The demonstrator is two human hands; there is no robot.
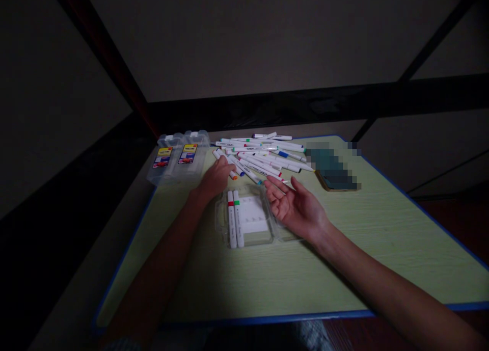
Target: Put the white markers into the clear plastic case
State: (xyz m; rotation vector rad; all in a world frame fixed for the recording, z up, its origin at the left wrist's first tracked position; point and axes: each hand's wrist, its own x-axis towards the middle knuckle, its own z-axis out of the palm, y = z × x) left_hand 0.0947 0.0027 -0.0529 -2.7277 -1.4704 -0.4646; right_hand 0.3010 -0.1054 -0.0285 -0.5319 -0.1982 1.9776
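Meanwhile, Two Markers Lie in the Open Clear Case and a Hand Is on a Third

Just beyond the open clear case [257, 237], toward its far left corner, the left hand [217, 179] reaches over an orange-ended marker [233, 176]. Its fingers touch that marker, but I cannot tell whether the grip is clamped on it, as the back of the hand hides the underside. A blue-ended marker [237, 166] lies just beside it, also beyond the case.

The right hand [292, 208] hovers above the right side of the case, palm turned upward; its grip is apart, fingers loosely curled and holding nothing.

Inside the case, along its left wall, a red-banded marker [231, 221] and a green-banded marker [239, 221] lie side by side. A white insert [251, 213] shows to the right of them.

Beyond the case spreads a loose heap of white markers [255, 149], crossing one another at various angles, with coloured ends in green, blue and red. Farther back and to the left of the case, two labelled clear cases [194, 168] stand next to each other. To the right of the case and beyond it lies a phone-like slab [338, 175], its face pixelated. All rest on a pale green worktop [382, 249] with a blue edge.
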